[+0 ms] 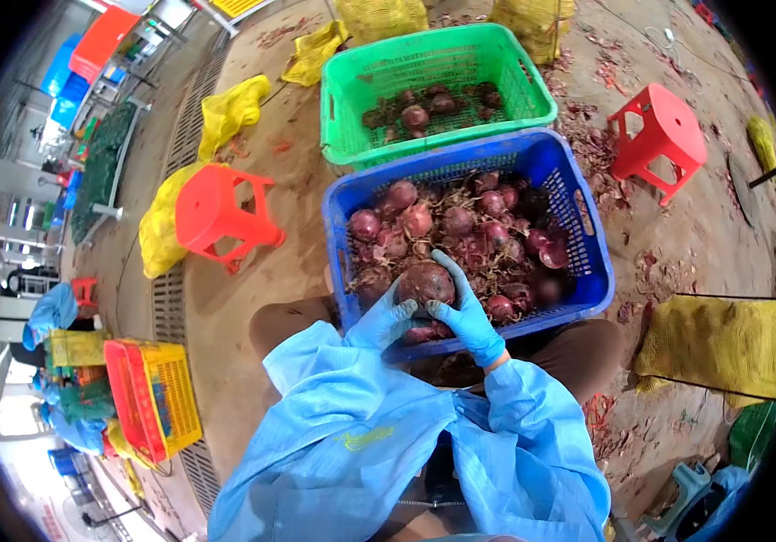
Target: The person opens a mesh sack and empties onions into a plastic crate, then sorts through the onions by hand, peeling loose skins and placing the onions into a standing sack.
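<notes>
My left hand and right hand cup one onion from opposite sides — presumably for steadiness — over the blue crate.

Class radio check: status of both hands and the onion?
Left blue-gloved hand, right blue-gloved hand cupping round dark-red onion. Position: above blue plastic crate. No visible obstruction between hands and onion.

Onions lie in the near crate, before the far crate.
</notes>
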`<action>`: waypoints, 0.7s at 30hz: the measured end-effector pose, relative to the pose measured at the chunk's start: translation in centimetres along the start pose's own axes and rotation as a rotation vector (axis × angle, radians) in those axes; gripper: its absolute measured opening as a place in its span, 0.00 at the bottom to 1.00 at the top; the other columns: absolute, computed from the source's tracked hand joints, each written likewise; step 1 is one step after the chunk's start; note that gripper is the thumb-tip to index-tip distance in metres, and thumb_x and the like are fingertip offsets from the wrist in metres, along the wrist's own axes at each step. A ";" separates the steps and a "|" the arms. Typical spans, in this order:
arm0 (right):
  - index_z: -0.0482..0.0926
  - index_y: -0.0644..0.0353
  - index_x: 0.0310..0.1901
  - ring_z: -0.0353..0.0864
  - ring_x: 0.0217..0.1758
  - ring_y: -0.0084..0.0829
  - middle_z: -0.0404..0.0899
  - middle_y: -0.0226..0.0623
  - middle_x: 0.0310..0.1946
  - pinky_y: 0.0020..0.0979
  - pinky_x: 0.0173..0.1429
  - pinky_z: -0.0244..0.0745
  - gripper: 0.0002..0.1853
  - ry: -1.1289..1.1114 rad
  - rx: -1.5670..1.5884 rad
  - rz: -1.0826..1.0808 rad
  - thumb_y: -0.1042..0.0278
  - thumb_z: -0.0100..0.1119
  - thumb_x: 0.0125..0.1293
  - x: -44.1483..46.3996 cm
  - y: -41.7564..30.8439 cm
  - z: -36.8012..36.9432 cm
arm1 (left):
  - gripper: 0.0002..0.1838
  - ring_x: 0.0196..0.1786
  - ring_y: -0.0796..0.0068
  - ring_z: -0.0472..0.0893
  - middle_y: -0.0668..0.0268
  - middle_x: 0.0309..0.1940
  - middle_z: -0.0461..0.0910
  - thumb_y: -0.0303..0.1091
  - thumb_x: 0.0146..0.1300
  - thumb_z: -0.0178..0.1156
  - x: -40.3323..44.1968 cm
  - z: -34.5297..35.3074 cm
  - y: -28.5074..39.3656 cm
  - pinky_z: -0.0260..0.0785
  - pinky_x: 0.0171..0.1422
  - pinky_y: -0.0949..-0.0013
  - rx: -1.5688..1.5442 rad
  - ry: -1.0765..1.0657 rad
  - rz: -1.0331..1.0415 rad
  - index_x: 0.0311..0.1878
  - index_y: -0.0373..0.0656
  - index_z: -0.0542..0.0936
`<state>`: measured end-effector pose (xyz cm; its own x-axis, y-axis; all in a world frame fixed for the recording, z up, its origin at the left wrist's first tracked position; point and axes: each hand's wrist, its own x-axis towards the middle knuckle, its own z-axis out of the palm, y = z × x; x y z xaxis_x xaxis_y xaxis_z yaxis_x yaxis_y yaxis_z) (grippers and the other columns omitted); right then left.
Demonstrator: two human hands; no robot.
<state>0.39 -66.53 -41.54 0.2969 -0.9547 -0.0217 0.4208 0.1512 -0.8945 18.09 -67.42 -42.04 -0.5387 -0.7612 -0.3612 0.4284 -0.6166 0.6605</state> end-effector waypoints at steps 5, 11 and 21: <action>0.58 0.60 0.63 0.58 0.66 0.31 0.59 0.36 0.63 0.33 0.69 0.53 0.37 0.194 -0.027 -0.135 0.65 0.61 0.51 -0.7 -1.4 -0.5 | 0.46 0.63 0.66 0.65 0.62 0.65 0.57 0.43 0.56 0.64 1.4 3.4 1.5 0.65 0.61 0.65 0.171 -0.089 0.025 0.71 0.48 0.46; 0.59 0.60 0.62 0.61 0.64 0.30 0.60 0.35 0.62 0.31 0.67 0.58 0.33 0.378 -0.017 -0.169 0.73 0.55 0.52 -1.3 -1.6 -2.2 | 0.46 0.66 0.68 0.61 0.60 0.65 0.56 0.40 0.58 0.62 4.1 5.2 1.2 0.58 0.66 0.66 0.317 -0.159 0.063 0.71 0.43 0.43; 0.56 0.55 0.65 0.62 0.64 0.34 0.59 0.37 0.63 0.36 0.67 0.59 0.31 0.361 0.352 -0.060 0.61 0.50 0.61 -0.6 -1.5 -2.4 | 0.38 0.60 0.70 0.68 0.58 0.63 0.60 0.49 0.67 0.49 3.2 5.3 2.4 0.61 0.63 0.66 0.463 -0.073 -0.002 0.71 0.44 0.44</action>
<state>-2.44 -66.77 -41.26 -0.0257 -0.9828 -0.1830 0.7098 0.1110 -0.6956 13.52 -70.29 -38.15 -0.5962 -0.7334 -0.3266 0.0672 -0.4509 0.8900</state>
